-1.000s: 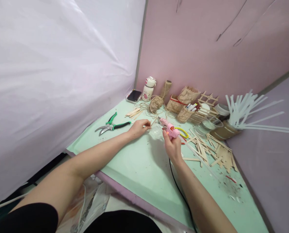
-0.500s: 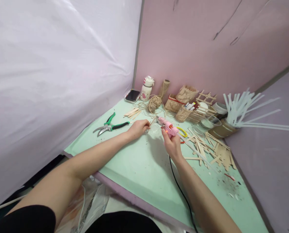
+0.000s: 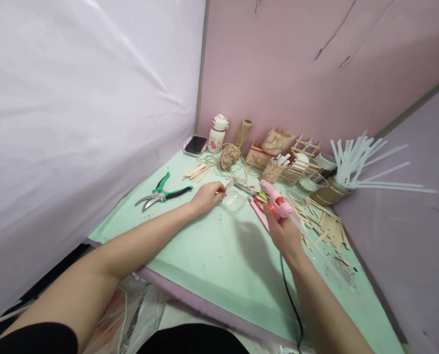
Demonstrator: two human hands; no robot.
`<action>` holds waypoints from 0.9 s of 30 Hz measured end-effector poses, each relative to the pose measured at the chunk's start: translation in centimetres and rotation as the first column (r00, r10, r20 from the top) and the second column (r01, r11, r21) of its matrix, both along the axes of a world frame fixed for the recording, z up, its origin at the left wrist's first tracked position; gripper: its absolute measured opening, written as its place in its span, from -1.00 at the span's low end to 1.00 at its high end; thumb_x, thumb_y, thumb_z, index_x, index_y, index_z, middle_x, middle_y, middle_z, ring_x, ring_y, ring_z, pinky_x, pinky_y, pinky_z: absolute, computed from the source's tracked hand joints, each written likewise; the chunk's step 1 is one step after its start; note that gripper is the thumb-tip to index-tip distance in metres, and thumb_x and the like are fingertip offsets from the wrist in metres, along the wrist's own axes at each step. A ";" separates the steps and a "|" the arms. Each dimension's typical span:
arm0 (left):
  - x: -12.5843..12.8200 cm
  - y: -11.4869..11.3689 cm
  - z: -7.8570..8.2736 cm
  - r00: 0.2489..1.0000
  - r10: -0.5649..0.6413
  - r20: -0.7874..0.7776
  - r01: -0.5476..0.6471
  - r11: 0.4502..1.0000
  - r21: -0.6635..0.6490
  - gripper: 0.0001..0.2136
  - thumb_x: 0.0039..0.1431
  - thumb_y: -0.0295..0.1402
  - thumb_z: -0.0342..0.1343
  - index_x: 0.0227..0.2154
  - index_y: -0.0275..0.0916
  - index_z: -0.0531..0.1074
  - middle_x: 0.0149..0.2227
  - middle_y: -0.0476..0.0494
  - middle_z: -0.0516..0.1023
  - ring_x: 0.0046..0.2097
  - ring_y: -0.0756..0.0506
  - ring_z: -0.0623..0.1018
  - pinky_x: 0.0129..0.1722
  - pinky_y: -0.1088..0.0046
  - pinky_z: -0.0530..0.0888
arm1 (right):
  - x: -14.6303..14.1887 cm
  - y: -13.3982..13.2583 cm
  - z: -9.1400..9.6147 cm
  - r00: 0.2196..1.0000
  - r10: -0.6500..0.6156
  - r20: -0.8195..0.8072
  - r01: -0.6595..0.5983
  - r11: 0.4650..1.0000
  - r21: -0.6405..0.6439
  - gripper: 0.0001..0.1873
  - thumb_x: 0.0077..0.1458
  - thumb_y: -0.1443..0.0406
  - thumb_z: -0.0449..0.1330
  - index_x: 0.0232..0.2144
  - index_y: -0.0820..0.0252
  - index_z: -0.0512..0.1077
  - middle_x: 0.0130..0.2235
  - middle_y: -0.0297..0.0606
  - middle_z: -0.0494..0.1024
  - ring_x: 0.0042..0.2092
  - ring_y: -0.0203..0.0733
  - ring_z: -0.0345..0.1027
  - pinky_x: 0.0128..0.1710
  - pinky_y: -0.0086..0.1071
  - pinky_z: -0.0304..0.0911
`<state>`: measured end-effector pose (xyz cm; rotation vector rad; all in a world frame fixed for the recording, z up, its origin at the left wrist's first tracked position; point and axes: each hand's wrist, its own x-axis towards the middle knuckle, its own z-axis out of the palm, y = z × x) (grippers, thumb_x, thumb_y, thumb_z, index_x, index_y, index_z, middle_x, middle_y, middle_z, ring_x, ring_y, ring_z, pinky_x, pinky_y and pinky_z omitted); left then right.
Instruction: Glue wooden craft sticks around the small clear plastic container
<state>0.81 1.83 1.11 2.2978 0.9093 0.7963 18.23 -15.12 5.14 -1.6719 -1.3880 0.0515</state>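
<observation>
My right hand is wrapped round a pink hot glue gun, raised above the table with a pale glue stick out of its back and a small orange light on. My left hand rests on the table, its fingers pinching a thin wooden stick that is mostly hidden. Just right of those fingertips lies a clear, glossy plastic piece. Under and beside the glue gun are scissors and a pink-handled tool, partly covered.
Green-handled pruning shears lie left of my left hand. At the back stand a phone, a bottle, a twine ball and wooden holders. Loose craft sticks and a container of glue sticks are to the right.
My right hand has drawn the glue gun away to the right from my left fingertips, uncovering the scissors and pink tool. My left hand keeps its pinch. The view has shifted slightly.
</observation>
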 end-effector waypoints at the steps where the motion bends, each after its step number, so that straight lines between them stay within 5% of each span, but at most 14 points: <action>1: 0.0 0.0 0.0 1.000 -0.001 0.004 0.001 1.000 -0.004 -0.95 0.11 -0.41 0.14 -0.38 -0.25 0.48 -0.29 -0.11 0.59 -0.22 -0.09 0.52 -0.19 0.41 0.44 | 0.6 -1.3 0.2 0.990 -0.088 0.113 0.100 0.989 -0.107 -0.69 0.21 0.06 0.05 -0.17 0.13 0.40 -0.29 -0.17 0.51 -0.21 -0.02 0.41 -0.26 -0.26 0.25; 3: 0.0 0.0 -0.1 1.000 -0.003 0.012 0.003 1.000 -0.014 -0.96 0.10 -0.43 0.14 -0.37 -0.25 0.47 -0.29 -0.11 0.58 -0.22 -0.09 0.53 -0.20 0.42 0.45 | 1.8 -4.0 0.1 0.918 -0.175 0.355 0.290 0.907 -0.306 -0.73 0.22 0.07 0.02 -0.31 0.11 0.34 -0.38 -0.20 0.47 -0.34 -0.03 0.38 -0.42 -0.31 0.15; 6: 0.1 0.0 -0.2 1.000 -0.004 0.024 0.005 1.000 -0.026 -0.96 0.10 -0.44 0.14 -0.38 -0.24 0.47 -0.29 -0.10 0.58 -0.22 -0.08 0.53 -0.20 0.42 0.46 | 2.9 -7.3 -1.4 0.808 -0.124 0.576 0.446 0.767 -0.461 -0.80 0.22 0.15 0.01 -0.37 0.14 0.26 -0.32 -0.10 0.47 -0.25 0.05 0.39 -0.44 -0.31 0.12; 11: 0.2 -0.3 -0.1 0.999 -0.001 0.036 0.002 1.000 -0.020 -0.97 0.09 -0.44 0.16 -0.38 -0.25 0.48 -0.29 -0.11 0.58 -0.21 -0.09 0.53 -0.18 0.41 0.46 | 3.9 -9.4 -4.1 0.827 0.023 0.562 0.420 0.641 -0.643 -0.80 0.26 0.21 0.00 -0.32 0.24 0.29 -0.25 0.02 0.48 -0.18 0.06 0.40 -0.26 -0.24 0.25; 14: 0.2 -0.4 -0.2 0.999 0.002 0.039 -0.001 1.000 -0.011 -0.97 0.09 -0.44 0.16 -0.38 -0.25 0.49 -0.29 -0.12 0.58 -0.21 -0.10 0.53 -0.18 0.40 0.46 | 4.5 -9.5 -3.0 0.816 0.076 0.573 0.417 0.609 -0.675 -0.75 0.17 0.19 0.12 -0.23 0.30 0.36 -0.10 0.12 0.49 -0.04 0.19 0.36 -0.17 -0.14 0.27; 17: 0.2 -0.4 -0.3 0.999 0.000 0.043 0.001 1.000 -0.006 -0.96 0.10 -0.43 0.16 -0.37 -0.24 0.49 -0.27 -0.12 0.58 -0.21 -0.10 0.53 -0.21 0.43 0.45 | 4.3 -8.0 0.2 0.776 0.081 0.625 0.395 0.711 -0.582 -0.60 0.09 0.15 0.20 -0.11 0.33 0.40 0.05 0.16 0.45 0.08 0.33 0.28 -0.05 -0.01 0.23; 19: 0.3 -0.5 -0.5 0.999 0.002 0.045 -0.002 1.000 0.001 -0.96 0.11 -0.42 0.15 -0.37 -0.24 0.49 -0.27 -0.11 0.58 -0.20 -0.10 0.53 -0.21 0.43 0.44 | 3.1 -5.4 2.3 0.798 0.064 0.600 0.278 0.844 -0.459 -0.63 0.14 0.16 0.16 -0.08 0.27 0.41 0.01 0.07 0.49 0.07 0.23 0.32 -0.02 -0.03 0.22; 21: 0.3 -0.6 -0.6 0.999 0.010 0.044 -0.010 1.000 0.009 -0.95 0.12 -0.40 0.16 -0.37 -0.24 0.49 -0.27 -0.11 0.58 -0.20 -0.10 0.53 -0.20 0.42 0.43 | 1.1 -1.7 3.6 0.878 0.095 0.468 0.110 0.914 -0.391 -0.70 0.19 0.12 0.11 -0.14 0.17 0.44 -0.11 -0.07 0.57 -0.07 0.06 0.42 -0.09 -0.14 0.26; 27: 0.7 -1.4 -0.9 0.999 0.031 0.023 -0.031 0.999 0.023 -0.91 0.17 -0.32 0.14 -0.35 -0.23 0.47 -0.28 -0.09 0.56 -0.24 -0.08 0.54 -0.24 0.43 0.41 | -3.8 7.4 2.1 0.983 0.050 0.179 -0.013 0.979 -0.202 -0.82 0.05 0.18 0.23 -0.37 0.17 0.45 -0.31 -0.21 0.59 -0.29 -0.11 0.43 -0.26 -0.28 0.25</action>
